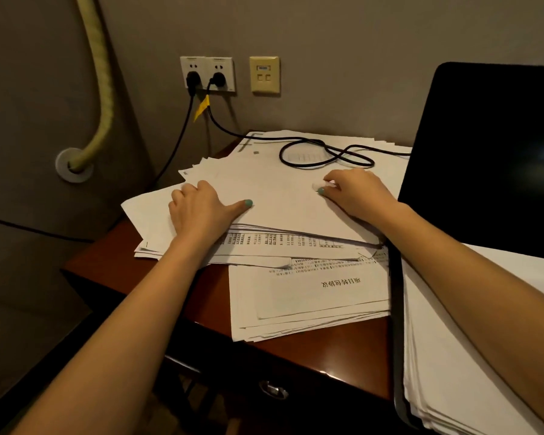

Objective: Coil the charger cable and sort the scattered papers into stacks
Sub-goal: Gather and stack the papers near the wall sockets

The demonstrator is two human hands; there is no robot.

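- A thick stack of plain white sheets (453,340) lies nearest, at the lower right, with its edges roughly squared.
- The desk (132,262) is dark reddish-brown polished wood, and a metal drawer handle (274,391) sits on its front.
- A front stack (308,296) of printed white pages rests near the desk's front edge, fanned slightly, with a headed page on top.
- Just behind it, overlapping it, is the middle pile (280,196), loose and uneven. Blank sheets lie on top and printed tables show at its near edge.
- The left hand (201,208) is at the pile's left side. Its fingers are bent over the edge of the upper sheets and its thumb is stretched flat on top, so it holds them.
- The right hand (355,191) rests on the pile's right part with its fingers curled close. Thumb and fingertips pinch a small raised white fold that looks like part of the top sheet.
- The charger cable (327,155), thin, black and round, lies uncoiled in loose loops on the far sheets, just beyond the right hand and apart from both hands.
- It runs up to a plug in the white wall sockets (208,73), with a yellow tag (201,106) on it below the plug.
- A cream data plate (264,75) sits beside the sockets.
- A glossy black panel (490,152) stands at the right, and a yellow-green ribbed hose (98,73) curves down the left wall.
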